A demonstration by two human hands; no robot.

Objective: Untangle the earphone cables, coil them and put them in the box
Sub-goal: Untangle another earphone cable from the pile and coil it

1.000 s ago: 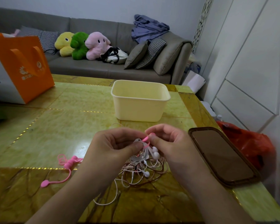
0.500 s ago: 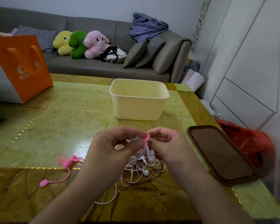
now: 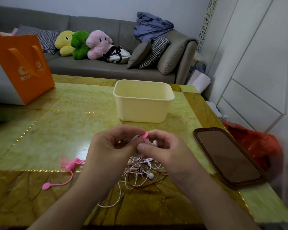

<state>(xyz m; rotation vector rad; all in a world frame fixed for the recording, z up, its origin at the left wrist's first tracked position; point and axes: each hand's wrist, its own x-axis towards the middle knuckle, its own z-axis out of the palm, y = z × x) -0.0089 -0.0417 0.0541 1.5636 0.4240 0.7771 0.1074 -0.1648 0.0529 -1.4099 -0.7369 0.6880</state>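
A tangle of white and reddish earphone cables (image 3: 140, 173) lies on the table's near middle and rises up between my hands. My left hand (image 3: 110, 146) and my right hand (image 3: 163, 148) meet above it, fingers curled, pinching the top of the bundle. A pink silicone tie (image 3: 145, 134) sticks up between my fingertips beside white earbuds (image 3: 154, 143). The cream plastic box (image 3: 143, 101) stands open just beyond my hands. What my fingers hold underneath is hidden.
A second pink tie with coiled cable (image 3: 70, 165) lies left of my hands. A brown lid (image 3: 228, 156) rests at the right by the table edge, a red bag (image 3: 256, 143) beyond it. An orange paper bag (image 3: 22, 63) stands far left.
Both hands lifted the top of the bundle slightly and drew closer. The pink tie's end now pokes higher between my fingertips. The camera view shifted a little.
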